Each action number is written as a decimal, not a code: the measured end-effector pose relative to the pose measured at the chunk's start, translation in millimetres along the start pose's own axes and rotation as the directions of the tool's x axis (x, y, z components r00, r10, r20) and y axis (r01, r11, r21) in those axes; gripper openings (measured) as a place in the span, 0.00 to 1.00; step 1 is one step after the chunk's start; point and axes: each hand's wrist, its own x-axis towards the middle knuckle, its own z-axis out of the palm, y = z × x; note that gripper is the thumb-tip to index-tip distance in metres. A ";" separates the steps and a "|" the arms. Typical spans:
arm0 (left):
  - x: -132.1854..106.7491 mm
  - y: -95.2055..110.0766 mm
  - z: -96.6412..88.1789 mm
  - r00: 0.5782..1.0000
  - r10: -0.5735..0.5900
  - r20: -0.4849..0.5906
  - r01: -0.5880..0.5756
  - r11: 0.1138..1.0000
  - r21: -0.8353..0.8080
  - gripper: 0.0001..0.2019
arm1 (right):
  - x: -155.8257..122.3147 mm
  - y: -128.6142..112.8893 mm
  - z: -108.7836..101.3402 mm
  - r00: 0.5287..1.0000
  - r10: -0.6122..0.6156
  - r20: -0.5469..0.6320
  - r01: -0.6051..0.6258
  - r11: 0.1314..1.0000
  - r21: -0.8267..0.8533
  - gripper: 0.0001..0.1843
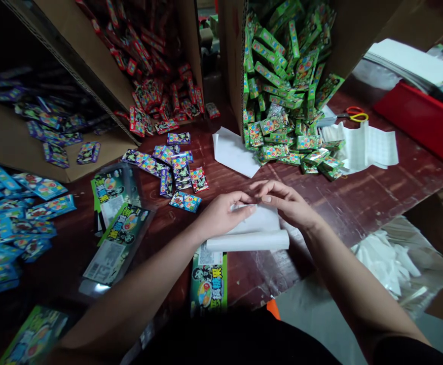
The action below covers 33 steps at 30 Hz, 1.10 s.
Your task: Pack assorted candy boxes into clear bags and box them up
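Note:
Both my hands meet over a white sheet (255,230) that curls into a roll at its near edge, lying on the dark red table (377,197). My left hand (221,214) rests on the sheet's left part with fingers curled, pinching its top edge. My right hand (286,200) pinches the same top edge with fingertips bent down. Under the sheet lies a green printed packet (208,284). Small purple candy packs (176,170) lie just beyond my left hand.
A cardboard box of green packs (282,76) spills onto the table at the back, a box of red packs (149,86) to its left, a box with purple packs (54,126) far left. Blue packs (8,223), scissors (353,115), sticker sheets (366,147), a bag of white pieces (389,263).

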 end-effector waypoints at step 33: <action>-130.2 -37.8 -24.9 0.997 -0.035 -0.072 0.074 0.744 0.664 0.28 | -87.8 -2.4 61.1 0.985 -0.003 -0.172 -0.016 0.993 -0.113 0.24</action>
